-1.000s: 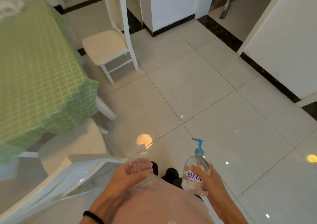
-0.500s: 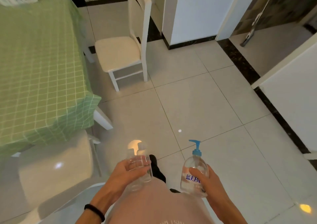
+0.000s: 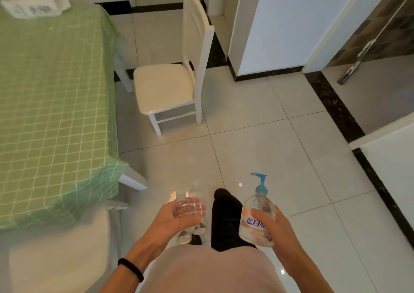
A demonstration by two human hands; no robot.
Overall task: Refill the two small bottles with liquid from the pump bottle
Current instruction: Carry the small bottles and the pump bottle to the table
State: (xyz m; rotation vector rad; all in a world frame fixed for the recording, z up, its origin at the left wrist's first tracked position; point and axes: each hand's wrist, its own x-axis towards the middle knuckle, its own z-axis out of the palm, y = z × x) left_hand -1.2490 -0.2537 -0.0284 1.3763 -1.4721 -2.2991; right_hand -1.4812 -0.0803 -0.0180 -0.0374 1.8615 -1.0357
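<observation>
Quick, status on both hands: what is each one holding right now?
Left hand: holding the two small bottles together, fingers curled round them.
Right hand: holding the pump bottle upright by its body.

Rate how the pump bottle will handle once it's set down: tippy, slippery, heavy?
Probably fairly tippy: the pump bottle carries a tall blue pump head above a rounded body. Likely slippery: clear glossy plastic, and the right hand wraps round it. Weight uncertain; fill level isn't readable.
</observation>
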